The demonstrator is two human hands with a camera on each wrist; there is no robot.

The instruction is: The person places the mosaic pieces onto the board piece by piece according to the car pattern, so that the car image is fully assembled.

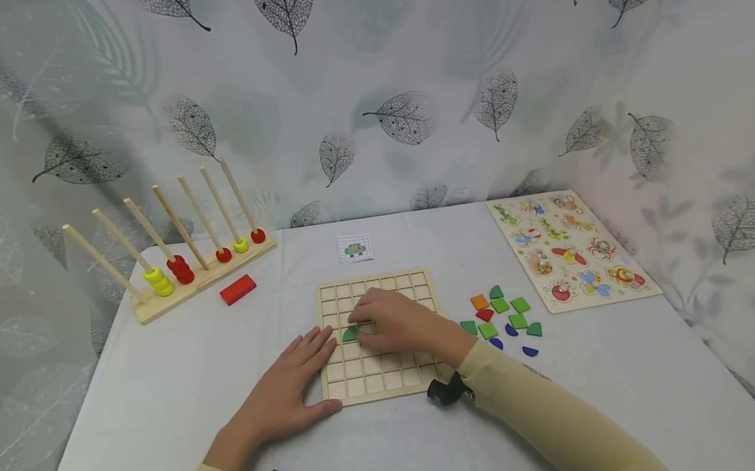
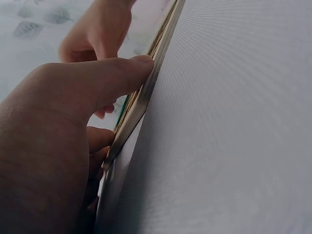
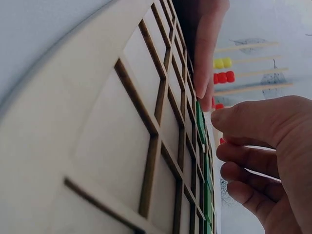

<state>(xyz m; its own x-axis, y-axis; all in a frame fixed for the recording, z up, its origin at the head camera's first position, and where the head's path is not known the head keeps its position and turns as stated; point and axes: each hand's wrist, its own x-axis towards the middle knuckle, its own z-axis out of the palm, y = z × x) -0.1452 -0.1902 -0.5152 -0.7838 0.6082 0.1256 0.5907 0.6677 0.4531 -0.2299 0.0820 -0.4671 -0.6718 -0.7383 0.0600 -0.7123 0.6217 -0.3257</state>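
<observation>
The wooden grid board lies flat on the white tabletop right in front of me, and both my hands are on it. My left hand lies flat with its fingers stretched out and spread, fingertips over the board's left edge and the thumb pressed along its near left corner; the left wrist view shows that thumb hard against the thin edge. My right hand sits over the middle of the board, fingers curled down onto a green piece lying in a cell on the left side, just beside my left fingertips. From the right wrist view my thumb and fingers are bent close above the green piece, but I cannot tell whether they actually pinch it.

The board is pale wood, square, divided by thin slats into rows of shallow square cells, most of them bare. The green piece is flat, with one curved edge showing beyond my fingers. To the right of the board, near my right wrist, lie loose pieces in green, orange, red and blue.
</observation>
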